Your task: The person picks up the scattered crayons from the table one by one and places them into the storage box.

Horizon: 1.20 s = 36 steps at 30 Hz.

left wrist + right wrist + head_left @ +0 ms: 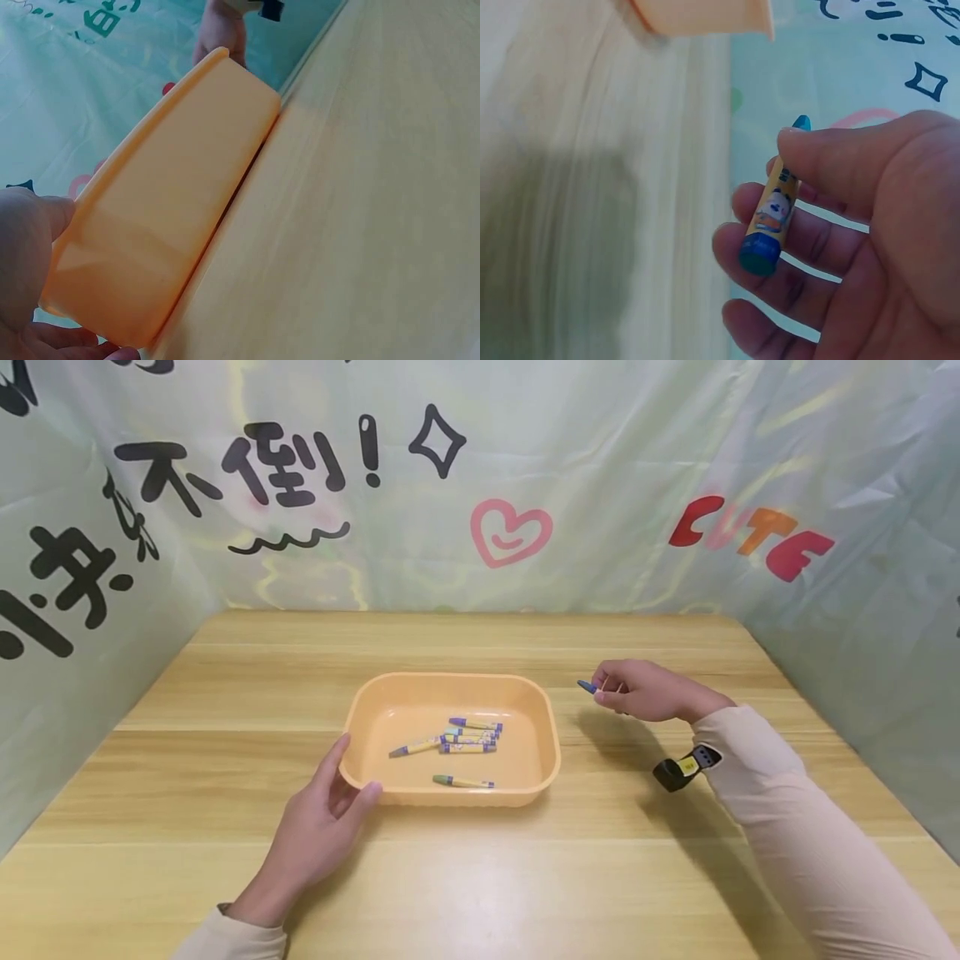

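Right of the orange plastic tray [551, 747], my right hand [637, 687] pinches a blue crayon [773, 206] between thumb and fingers, above the table. The crayon has a yellow wrapper with a cartoon animal, and its blue tip [587, 687] points toward the tray. My left hand [322, 822] holds the tray's near-left corner, thumb on the rim and fingers along the outer wall. Inside the tray lie several crayons: a cluster in the middle with a purple crayon [476, 725] at its far side, and a green-tipped crayon [463, 782] by the near wall.
The tray stands on a wood-grain table [480, 877]. A pale printed curtain [600, 460] with lettering and a pink heart hangs along the back and both sides. A black strap with a small device [684, 768] is on the right wrist.
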Tool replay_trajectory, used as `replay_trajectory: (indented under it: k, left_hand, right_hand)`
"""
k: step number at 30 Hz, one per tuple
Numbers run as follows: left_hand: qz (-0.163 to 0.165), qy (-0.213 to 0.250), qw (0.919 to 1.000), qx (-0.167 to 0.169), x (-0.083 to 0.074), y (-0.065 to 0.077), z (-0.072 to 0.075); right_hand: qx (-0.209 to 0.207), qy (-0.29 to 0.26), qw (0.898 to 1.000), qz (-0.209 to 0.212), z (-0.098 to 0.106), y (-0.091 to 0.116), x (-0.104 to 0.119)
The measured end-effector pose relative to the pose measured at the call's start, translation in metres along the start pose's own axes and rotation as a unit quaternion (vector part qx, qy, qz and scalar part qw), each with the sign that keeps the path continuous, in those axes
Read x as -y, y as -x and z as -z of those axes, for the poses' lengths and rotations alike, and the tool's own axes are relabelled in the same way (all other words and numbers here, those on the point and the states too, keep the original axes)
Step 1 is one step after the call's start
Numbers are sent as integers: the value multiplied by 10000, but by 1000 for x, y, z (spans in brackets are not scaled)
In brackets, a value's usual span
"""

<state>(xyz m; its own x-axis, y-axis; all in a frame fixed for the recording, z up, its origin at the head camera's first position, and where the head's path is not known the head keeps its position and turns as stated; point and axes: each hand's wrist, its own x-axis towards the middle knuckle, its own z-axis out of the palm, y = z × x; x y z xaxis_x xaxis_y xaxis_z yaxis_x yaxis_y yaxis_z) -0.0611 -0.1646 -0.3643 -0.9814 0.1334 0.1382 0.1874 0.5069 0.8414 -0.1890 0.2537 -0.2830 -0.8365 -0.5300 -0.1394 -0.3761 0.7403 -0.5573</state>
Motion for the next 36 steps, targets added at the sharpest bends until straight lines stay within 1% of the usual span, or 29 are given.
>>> replay_trajectory:
  k: [7, 14, 20, 28, 36]
  left_hand:
    - [-25, -150, 9999, -25, 0, 1, 2]
    - [140, -188, 9997, -8, -3, 0, 2]
    - [209, -208, 9996, -18, -4, 1, 2]
    - [162, -143, 9998, 0, -2, 1, 1]
    - [81, -216, 9997, -18, -2, 0, 2]
  right_hand:
    - [-258, 136, 9994, 204, -1, -12, 14]
    - [-293, 108, 9984, 463, 0, -24, 28]
    - [-315, 299, 9970, 641, -1, -34, 41]
    - [-226, 442, 9959, 754, -5, -47, 57]
    - [-99, 562, 9947, 850, -14, -60, 73]
